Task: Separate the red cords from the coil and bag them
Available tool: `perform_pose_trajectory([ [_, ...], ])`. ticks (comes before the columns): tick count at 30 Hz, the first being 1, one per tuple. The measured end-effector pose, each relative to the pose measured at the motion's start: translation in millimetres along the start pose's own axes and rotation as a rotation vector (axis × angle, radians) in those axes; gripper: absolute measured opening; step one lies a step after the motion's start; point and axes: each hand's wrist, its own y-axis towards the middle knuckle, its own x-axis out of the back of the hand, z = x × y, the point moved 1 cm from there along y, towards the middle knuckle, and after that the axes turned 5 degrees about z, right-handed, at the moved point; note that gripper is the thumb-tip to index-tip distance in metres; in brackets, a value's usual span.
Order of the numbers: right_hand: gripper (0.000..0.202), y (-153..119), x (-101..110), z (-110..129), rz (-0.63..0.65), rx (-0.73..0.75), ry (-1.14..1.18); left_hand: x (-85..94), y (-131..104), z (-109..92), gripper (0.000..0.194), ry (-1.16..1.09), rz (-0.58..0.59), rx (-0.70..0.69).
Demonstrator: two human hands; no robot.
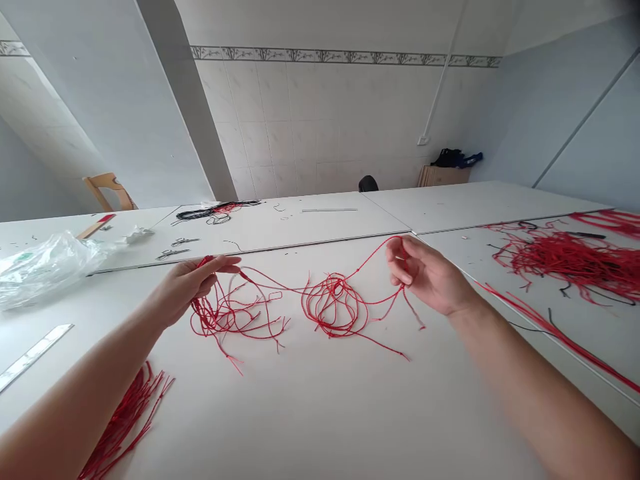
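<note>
**Red cord held between two hands above the desk**

The left hand (187, 283) pinches one end of a red cord (280, 290), fingers (220, 265) together and clamped on it. The right hand (427, 273) holds the other end, thumb and forefinger closed on the strand near a small knot. The cord sags between the hands and runs into two loose tangles (333, 307) lying on the desk (320, 413), one below the left hand, one in the middle.

Handling advice, as a judgement:
- Keep both pinches firm but light; the cord is thin and is likely to slip.
- Draw the hands apart slowly so the loops open without tightening into knots.
- Lift the strand clear of the tangles, so loose ends do not snag.

Nearby: a bundle of cut cords (125, 420) at the near left, a large red heap (570, 260) at the far right, a ruler (33, 353) at the left edge, and a plastic bag (45, 267) beyond it.

Hard to make out: how many separate cords form the tangles, and whether the held strand is one continuous piece. The near-left bundle is cut off by the frame edge. Small dark items on the far desk are too small to identify.
</note>
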Motion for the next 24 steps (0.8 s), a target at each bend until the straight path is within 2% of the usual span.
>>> perform_pose_trajectory([
  [2, 0.020, 3.8, -6.2, -3.3, 0.041, -0.011, -0.036, -3.8, 1.5, 8.5, 0.040, 0.046, -0.068, -0.015],
  [5, 0.020, 8.6, -14.8, -6.3, 0.092, -0.058, -0.074, -18.3, 5.4, 23.8, 0.044, -0.086, -0.092, 0.039],
  [7, 0.020, 11.3, -21.6, -6.1, 0.133, -0.076, -0.093, -36.8, 6.2, 34.7, 0.043, -0.185, -0.012, 0.101],
  [9, 0.021, 13.9, -29.6, -4.6, 0.175, -0.071, -0.102, -61.3, 4.4, 43.3, 0.040, -0.186, 0.114, 0.133],
  [12, 0.021, 16.5, -42.4, -1.5, 0.229, -0.069, -0.095, -101.7, -0.7, 49.3, 0.038, -0.020, 0.295, 0.154],
  [16, 0.021, 16.4, -55.9, 2.6, 0.261, -0.063, -0.102, -141.2, -2.7, 48.6, 0.040, 0.145, 0.378, 0.065],
  [18, 0.021, 14.9, -59.5, 4.1, 0.265, -0.053, -0.118, -149.6, -1.4, 49.9, 0.037, 0.152, 0.411, 0.035],
  [20, 0.022, 13.0, -59.5, 4.8, 0.256, -0.036, -0.132, -149.6, 0.6, 53.0, 0.036, 0.122, 0.415, 0.025],
  [24, 0.020, 11.0, -43.2, 1.1, 0.125, 0.040, -0.101, -131.3, 3.4, 59.1, 0.043, -0.014, 0.358, 0.080],
])
